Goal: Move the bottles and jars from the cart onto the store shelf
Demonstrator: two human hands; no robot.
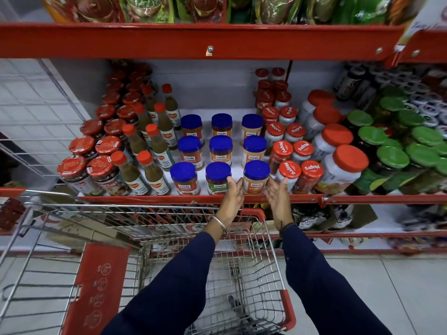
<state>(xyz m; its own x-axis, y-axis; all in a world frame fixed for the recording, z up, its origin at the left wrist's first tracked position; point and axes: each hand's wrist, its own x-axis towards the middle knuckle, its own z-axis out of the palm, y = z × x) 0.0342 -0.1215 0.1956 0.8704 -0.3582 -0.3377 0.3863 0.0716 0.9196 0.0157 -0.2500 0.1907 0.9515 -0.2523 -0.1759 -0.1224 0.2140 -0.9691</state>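
Blue-lidded jars stand in three rows of three on the red store shelf (150, 199). The front right jar (256, 178) has an orange label and sits at the shelf's edge. My left hand (232, 193) is flat against its left side, between it and the green-labelled jar (217, 178). My right hand (276, 192) is on its right side, palm turned inward, fingers spread and reaching up beside a red-lidded Mapro jar (289, 174). Neither hand wraps around the jar. The wire cart (278, 262) stands under my forearms.
Left of the blue jars stand green chilli sauce bottles (154, 170) and red-lidded dark jars (75, 170). To the right are large white jam jars (343, 165) and green-lidded jars (391, 157). A red shelf (217, 39) overhangs above. The cart's red child-seat flap (99, 286) is at lower left.
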